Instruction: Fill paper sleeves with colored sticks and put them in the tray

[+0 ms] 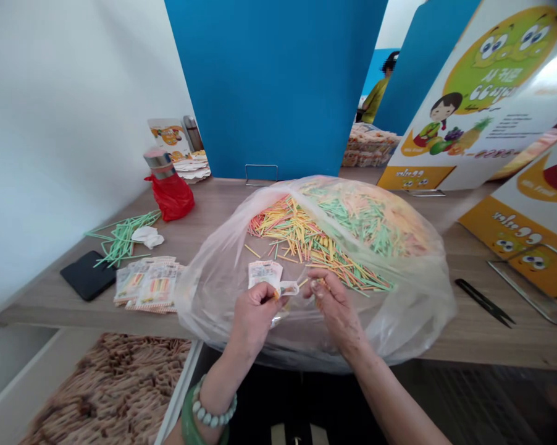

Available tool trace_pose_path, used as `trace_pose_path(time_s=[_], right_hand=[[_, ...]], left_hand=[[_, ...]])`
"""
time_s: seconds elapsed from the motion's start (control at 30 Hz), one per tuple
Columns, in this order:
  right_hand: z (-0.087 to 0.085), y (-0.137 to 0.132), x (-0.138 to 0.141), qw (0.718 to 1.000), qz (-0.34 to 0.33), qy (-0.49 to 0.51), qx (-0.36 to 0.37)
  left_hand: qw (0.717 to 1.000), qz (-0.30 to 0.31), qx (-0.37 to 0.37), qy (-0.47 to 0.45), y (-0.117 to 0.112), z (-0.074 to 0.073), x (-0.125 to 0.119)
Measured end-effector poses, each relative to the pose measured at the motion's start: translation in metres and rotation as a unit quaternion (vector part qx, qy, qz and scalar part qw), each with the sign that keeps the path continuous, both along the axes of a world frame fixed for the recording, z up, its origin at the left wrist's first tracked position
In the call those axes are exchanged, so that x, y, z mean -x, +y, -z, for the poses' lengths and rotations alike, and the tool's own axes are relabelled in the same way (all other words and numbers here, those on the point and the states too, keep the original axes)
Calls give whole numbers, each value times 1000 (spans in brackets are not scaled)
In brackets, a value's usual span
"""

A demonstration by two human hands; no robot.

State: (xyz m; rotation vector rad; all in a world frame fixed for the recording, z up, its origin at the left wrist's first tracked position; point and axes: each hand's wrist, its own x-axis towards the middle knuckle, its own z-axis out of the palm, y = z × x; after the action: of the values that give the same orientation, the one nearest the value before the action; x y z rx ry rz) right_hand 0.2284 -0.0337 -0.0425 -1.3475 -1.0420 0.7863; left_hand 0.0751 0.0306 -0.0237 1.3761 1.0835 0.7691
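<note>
My left hand (pixel 255 312) pinches a small printed packet (pixel 288 288) whose pale mouth gapes toward the right. Close to that mouth, my right hand (pixel 331 303) has its fingers closed on a thin yellow stick (pixel 303 282); whether more sticks are in the fingers is hidden. Both hands are over a large clear plastic bag (pixel 427 309) spread on the table. Inside the bag lies a heap of thin pink, yellow, orange and green sticks (pixel 301 232). Another flat packet (pixel 264 272) lies just beyond my left hand.
Filled packets (pixel 151 284) are stacked at left, near green sticks (pixel 125 238), a crumpled white tissue (pixel 147 237), a black flat object (pixel 88 275) and a red-wrapped flask (pixel 167 185). Black tweezers (pixel 485 301) lie right. An open drawer (pixel 107 389) holds many packets. Upright panels (pixel 278 86) stand behind.
</note>
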Motion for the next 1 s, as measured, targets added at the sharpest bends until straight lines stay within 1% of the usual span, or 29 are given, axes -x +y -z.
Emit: trace_pose_path(time_s=[0.07, 0.1, 0.13, 0.17, 0.2, 0.27, 0.33, 0.37, 0.4, 0.43, 0.47, 0.53, 0.6, 0.67, 0.77, 0.93, 1.0], right_hand=[[10, -2, -10, 993, -7, -114, 20], [12, -3, -14, 987, -14, -154, 32], [10, -3, -17, 985, -13, -171, 36], [5, -3, -20, 986, -3, -162, 30], [-3, -2, -21, 991, 14, -130, 12], [-31, 1, -19, 997, 55, -28, -54], [-61, 6, -11, 987, 67, 59, -132], [-74, 9, -5, 982, 62, 85, -157], [-83, 13, 1, 979, 57, 96, -172], [-89, 15, 8, 977, 53, 98, -181], [-91, 18, 15, 977, 49, 94, -184], [-87, 20, 26, 979, 46, 77, -185], [-77, 19, 33, 980, 46, 58, -182], [-69, 15, 35, 983, 45, 40, -175], [-66, 8, 32, 987, 36, 9, -154], [-62, 5, 27, 994, -8, -24, -102], [-59, 8, 25, 995, -38, -25, -86]], left_hand=[[1000, 2, -2, -13, 1, 1, 3], [1000, 11, -4, -19, 1, 1, 4], [999, 23, -7, -22, 1, 1, 5], [999, 35, -12, -24, 1, 0, 6], [999, 46, -17, -23, 1, -1, 6], [998, 65, -13, -19, 1, -3, 6], [996, 81, 19, -32, -1, -7, 3], [994, 87, 44, -47, -2, -9, 2], [991, 94, 72, -66, -3, -11, 0], [986, 103, 100, -85, -5, -14, -1], [981, 109, 125, -104, -7, -17, -2], [970, 117, 164, -138, -11, -21, -3], [961, 112, 191, -164, -14, -25, -3], [954, 100, 217, -183, -16, -26, -1], [943, 95, 243, -204, -17, -26, 1], [943, 102, 219, -227, -16, -25, 0], [951, 115, 187, -216, -15, -26, -1]])
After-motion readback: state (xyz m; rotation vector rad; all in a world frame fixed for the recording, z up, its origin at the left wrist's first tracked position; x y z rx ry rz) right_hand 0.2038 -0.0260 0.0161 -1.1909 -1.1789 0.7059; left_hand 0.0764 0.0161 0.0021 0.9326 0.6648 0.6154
